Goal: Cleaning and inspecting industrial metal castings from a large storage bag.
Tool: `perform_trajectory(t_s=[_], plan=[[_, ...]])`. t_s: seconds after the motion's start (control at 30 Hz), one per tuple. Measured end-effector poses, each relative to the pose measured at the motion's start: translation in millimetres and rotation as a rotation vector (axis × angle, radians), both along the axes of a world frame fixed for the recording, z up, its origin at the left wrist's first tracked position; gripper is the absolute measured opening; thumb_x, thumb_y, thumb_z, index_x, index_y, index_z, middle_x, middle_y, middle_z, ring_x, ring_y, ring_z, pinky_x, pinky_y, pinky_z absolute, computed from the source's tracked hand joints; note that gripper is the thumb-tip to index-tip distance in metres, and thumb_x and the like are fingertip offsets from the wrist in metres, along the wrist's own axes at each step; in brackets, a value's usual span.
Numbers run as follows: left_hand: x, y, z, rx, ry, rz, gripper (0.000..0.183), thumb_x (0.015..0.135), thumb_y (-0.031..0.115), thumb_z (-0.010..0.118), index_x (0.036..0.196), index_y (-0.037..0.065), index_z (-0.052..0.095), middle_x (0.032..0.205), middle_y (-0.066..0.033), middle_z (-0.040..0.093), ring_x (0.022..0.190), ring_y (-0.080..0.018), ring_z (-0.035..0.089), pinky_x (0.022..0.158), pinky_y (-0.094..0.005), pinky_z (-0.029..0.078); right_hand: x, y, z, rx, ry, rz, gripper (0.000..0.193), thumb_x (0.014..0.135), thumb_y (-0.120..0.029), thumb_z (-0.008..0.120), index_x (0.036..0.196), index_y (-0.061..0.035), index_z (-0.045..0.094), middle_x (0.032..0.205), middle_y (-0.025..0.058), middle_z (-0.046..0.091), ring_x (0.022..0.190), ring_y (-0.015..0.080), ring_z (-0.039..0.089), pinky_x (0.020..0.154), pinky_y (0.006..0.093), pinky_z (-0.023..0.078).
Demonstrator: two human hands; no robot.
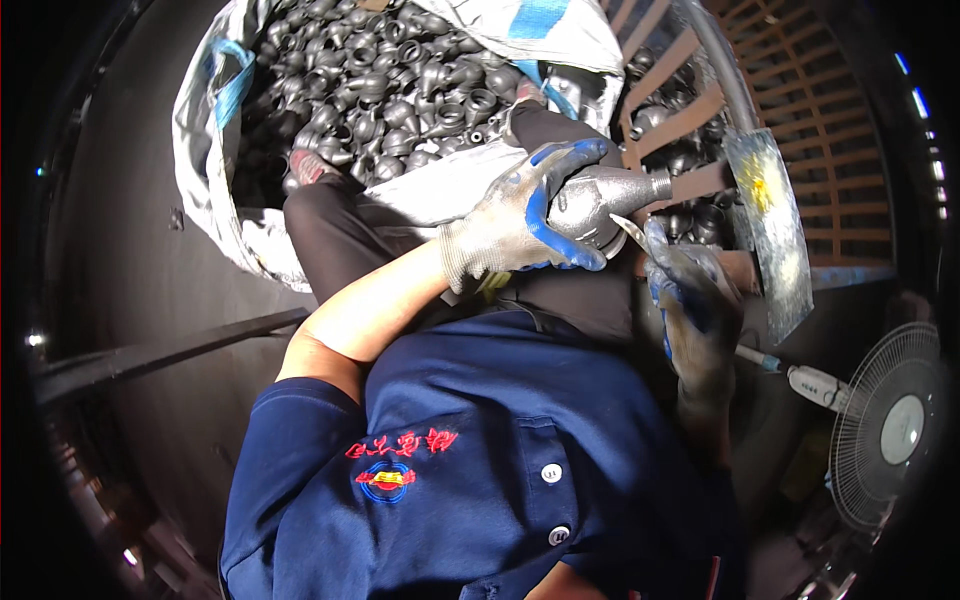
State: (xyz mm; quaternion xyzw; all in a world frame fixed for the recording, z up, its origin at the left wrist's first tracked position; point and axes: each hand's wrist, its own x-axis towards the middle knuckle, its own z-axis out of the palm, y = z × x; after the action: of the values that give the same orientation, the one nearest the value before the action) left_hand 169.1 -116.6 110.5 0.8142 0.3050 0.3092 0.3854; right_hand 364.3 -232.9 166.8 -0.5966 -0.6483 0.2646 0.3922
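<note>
My left hand (530, 210), in a pale glove with blue coating, is closed around a grey metal casting (600, 200). The casting has a rounded body and tapers to a ribbed neck pointing right. My right hand (698, 305), gloved as well, is closed on a slim pointed metal tool (630, 231). The tool's tip lies close to the casting's lower right side; whether it touches I cannot tell. Most of the tool is hidden in my right fingers. Both hands are above my lap.
A white woven bulk bag (197, 175) with blue straps, full of dark grey castings (370, 85), stands ahead, between my feet. Right of it is a rusty slatted metal crate (690, 188) holding more castings. A flat yellow-smeared plate (785, 270) stands beside it; a fan (880, 440) is at far right.
</note>
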Motion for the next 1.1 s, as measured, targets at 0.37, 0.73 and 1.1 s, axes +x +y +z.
perform_trajectory(t_s=[0.37,0.73,1.1], plan=[[-31.7,-7.3,-9.4,-0.102,-0.011,0.170,0.097,0.050,0.036,0.083,0.130,0.005,0.039,0.127,-0.0155,0.045,0.119,-0.0299,0.042,0.100,-0.0378,0.033,-31.4,32.1,-16.9,0.121,-0.362,0.122,0.030,0.067,0.001,0.060,0.096,-0.0039,0.062,0.088,0.0127,0.060,0.079,0.0292,0.060,0.070,0.0356,0.049],[-42.2,-8.4,-14.1,-0.024,0.021,0.264,0.091,0.056,0.037,0.080,0.130,0.008,0.037,0.126,-0.0191,0.043,0.115,-0.0353,0.044,0.095,-0.0413,0.038,-27.0,42.3,-26.4,0.069,-0.195,0.136,0.029,0.068,0.003,0.058,0.096,-0.0036,0.062,0.086,0.0129,0.059,0.077,0.0288,0.060,0.068,0.0342,0.049],[-39.0,-16.2,-17.1,-0.070,0.108,0.293,0.093,0.055,0.040,0.079,0.131,0.007,0.036,0.128,-0.0197,0.041,0.118,-0.0363,0.042,0.097,-0.0421,0.037,-35.5,35.2,-28.0,0.158,-0.446,0.167,0.029,0.069,0.001,0.061,0.097,-0.0066,0.062,0.084,0.0091,0.057,0.074,0.0257,0.059,0.063,0.0343,0.049]])
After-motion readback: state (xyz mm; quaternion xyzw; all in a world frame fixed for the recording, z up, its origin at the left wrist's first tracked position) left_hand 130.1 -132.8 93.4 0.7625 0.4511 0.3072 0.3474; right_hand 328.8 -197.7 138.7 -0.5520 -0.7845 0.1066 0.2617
